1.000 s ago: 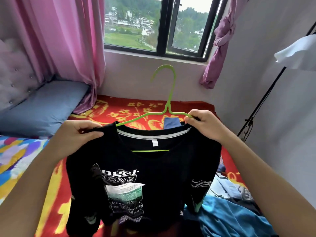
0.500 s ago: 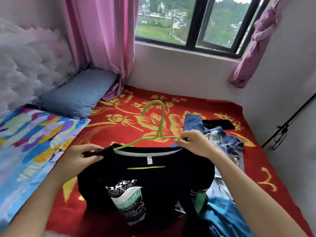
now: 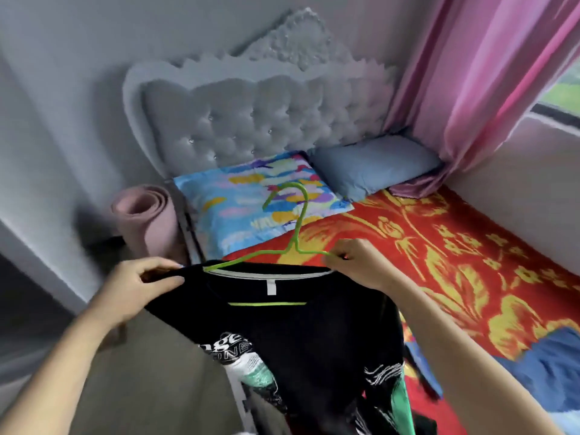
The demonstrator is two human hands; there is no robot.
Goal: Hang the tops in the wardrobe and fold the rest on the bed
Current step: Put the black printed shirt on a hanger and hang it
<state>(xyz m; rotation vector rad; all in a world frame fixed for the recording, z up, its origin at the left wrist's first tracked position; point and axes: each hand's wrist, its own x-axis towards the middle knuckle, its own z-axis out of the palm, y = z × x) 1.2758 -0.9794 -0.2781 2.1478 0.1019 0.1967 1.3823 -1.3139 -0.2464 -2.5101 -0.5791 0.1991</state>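
black tee sits on the green hanger, held in the air at the edge of the bed, hem draping down. left hand pinches the left shoulder over the hanger arm. right hand pinches the right shoulder where the wire goes under the fabric. both pinches likely stop the cloth sliding off the thin arms. hook points up and free, ready for a rail. wardrobe not in view.

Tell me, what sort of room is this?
Most likely a bedroom: there is a tufted grey headboard, a blue pillow and a multicoloured pillow lying before it, and a red floral bedspread.
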